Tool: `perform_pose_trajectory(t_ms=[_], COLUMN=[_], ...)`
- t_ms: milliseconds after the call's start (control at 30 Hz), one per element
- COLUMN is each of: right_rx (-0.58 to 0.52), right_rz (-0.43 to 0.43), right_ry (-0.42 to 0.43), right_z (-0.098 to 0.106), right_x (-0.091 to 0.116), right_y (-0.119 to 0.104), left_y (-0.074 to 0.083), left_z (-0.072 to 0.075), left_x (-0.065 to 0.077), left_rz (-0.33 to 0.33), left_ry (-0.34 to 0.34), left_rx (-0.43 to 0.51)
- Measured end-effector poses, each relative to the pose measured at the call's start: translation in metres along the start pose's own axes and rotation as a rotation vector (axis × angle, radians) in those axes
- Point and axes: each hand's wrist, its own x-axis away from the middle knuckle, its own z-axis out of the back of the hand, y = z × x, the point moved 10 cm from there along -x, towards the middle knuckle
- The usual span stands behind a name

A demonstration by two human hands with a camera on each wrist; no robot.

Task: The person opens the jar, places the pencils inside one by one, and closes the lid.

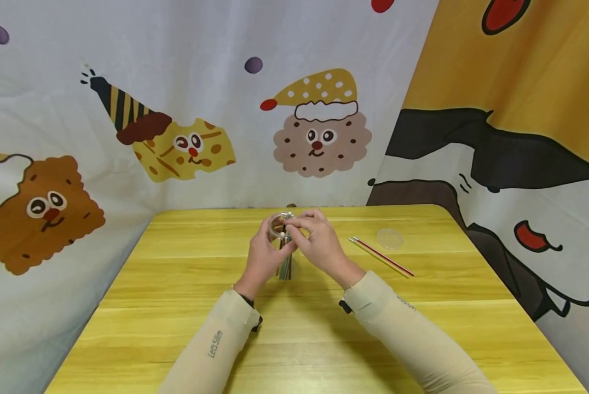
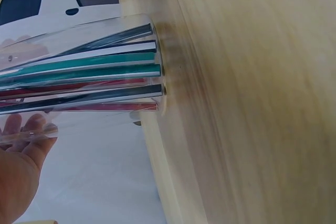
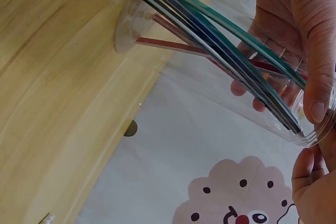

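A clear plastic jar (image 2: 149, 22) holds several striped pencils (image 3: 202, 32), green, dark and red. In the right wrist view the jar leans, its base against the table. My left hand (image 1: 263, 257) grips the jar near its mouth, thumb on the near side and fingers round the far side. At the mouth, my right hand (image 1: 321, 243) has its thumb and forefinger together, pinching a pencil's upper end; the fingertips partly hide it. Through the clear wall, fingers of the left hand (image 3: 310, 40) show behind the pencils.
Right of the hands, two pencils (image 1: 383, 257) lie side by side on the wooden table (image 1: 284, 339). Just beyond them is a clear round lid (image 1: 390, 239). A printed cloth (image 1: 206, 54) hangs behind the table's far edge.
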Motion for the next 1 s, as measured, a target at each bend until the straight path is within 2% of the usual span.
perform_pose_trajectory(t_ms=[333, 633, 800, 1000], right_rx=[0.014, -0.021, -0.078, -0.093], right_rz=[0.024, 0.016, -0.039, -0.132], right_ry=[-0.02, 0.028, 0.061, 0.115], right_z=[0.0, 0.003, 0.013, 0.041], right_x=[-0.002, 0.001, 0.003, 0.009], right_y=[-0.002, -0.001, 0.007, 0.03], left_y=[0.002, 0.001, 0.0, -0.002], left_z=[0.0, 0.0, 0.0, -0.001], left_x=[0.0, 0.001, 0.001, 0.001], left_rz=[-0.011, -0.001, 0.002, 0.026], left_ry=[-0.004, -0.008, -0.007, -0.009], left_rx=[-0.012, 0.002, -0.003, -0.003])
